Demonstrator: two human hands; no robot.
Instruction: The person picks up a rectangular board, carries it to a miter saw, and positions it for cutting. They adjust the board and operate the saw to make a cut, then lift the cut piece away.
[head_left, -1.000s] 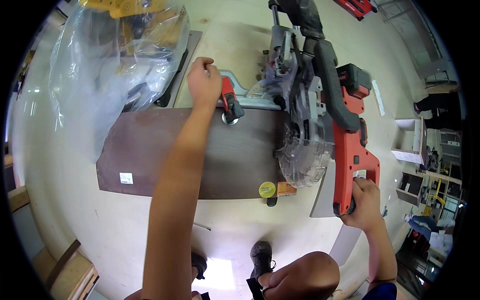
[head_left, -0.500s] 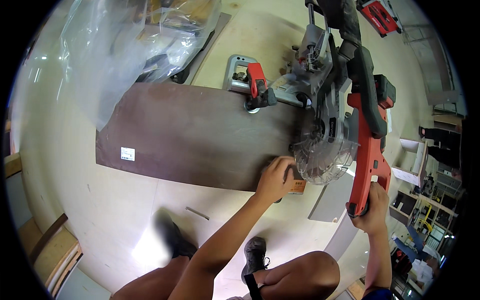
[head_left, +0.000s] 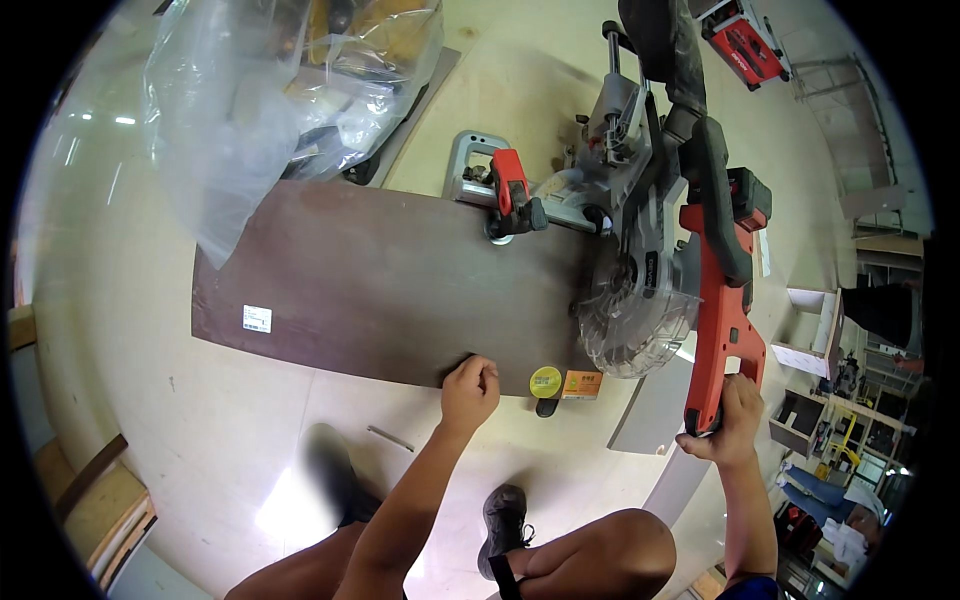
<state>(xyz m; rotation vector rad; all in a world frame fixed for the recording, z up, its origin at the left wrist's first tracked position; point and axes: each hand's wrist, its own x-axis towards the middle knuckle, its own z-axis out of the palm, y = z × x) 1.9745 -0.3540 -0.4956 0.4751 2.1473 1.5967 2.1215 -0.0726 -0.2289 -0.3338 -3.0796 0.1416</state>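
Observation:
A miter saw with a red handle arm [head_left: 722, 335] and a clear blade guard [head_left: 640, 325] stands at the right. My right hand [head_left: 733, 415] is closed round the lower end of that handle, thumb out to the left. A wide dark brown board [head_left: 370, 275] lies flat, its right end under the guard. At the board's near edge my left hand [head_left: 470, 393] is closed, its curled fingers gripping the edge. A silver clamp with a red lever [head_left: 511, 185] presses on the far edge. Yellow and orange stickers [head_left: 566, 383] show near the right corner.
A clear plastic bag [head_left: 225, 130] of items overlaps the board's far left. A thin metal strip [head_left: 390, 438] lies on the floor by my feet. Grey panel offcuts [head_left: 650, 408] lie below the saw. A red case [head_left: 745, 50] sits far right, with a person [head_left: 885, 312] beyond.
My left hand has moved left along the board's near edge, away from the blade guard, uncovering the yellow sticker. The right hand keeps its hold on the saw handle.

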